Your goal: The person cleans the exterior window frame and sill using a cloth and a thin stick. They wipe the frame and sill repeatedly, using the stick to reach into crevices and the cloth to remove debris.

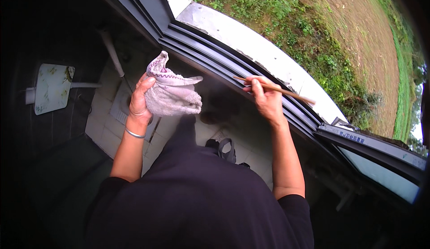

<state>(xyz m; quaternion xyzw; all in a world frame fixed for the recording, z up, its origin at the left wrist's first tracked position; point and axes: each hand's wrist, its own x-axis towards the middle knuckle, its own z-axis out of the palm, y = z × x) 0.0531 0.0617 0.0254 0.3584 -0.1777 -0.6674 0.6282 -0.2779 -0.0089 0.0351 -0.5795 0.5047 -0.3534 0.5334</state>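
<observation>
My left hand (pixel 140 100) grips a folded, damp-looking pale pink-grey cloth (pixel 174 99) with purple zigzag stitching along its edge. The cloth bunches up above my fingers and hangs to the right, apart from the window. In my right hand (pixel 268 102) is a thin wooden stick (pixel 293 95), pinched between thumb and fingers. Its narrow tip points left, over the inner edge of the dark sliding-window track (pixel 210 57); whether it touches the track I cannot tell. The thicker end sticks out to the right above the grooves.
Beyond the track lies a white outer ledge (pixel 244 36), with plants and a field outside. A framed glass pane (pixel 378 170) stands at the right. On the left are a pale patterned panel (pixel 53 89) and a long handle (pixel 112 54). Below are floor tiles (pixel 102 114) and my footwear (pixel 227 149).
</observation>
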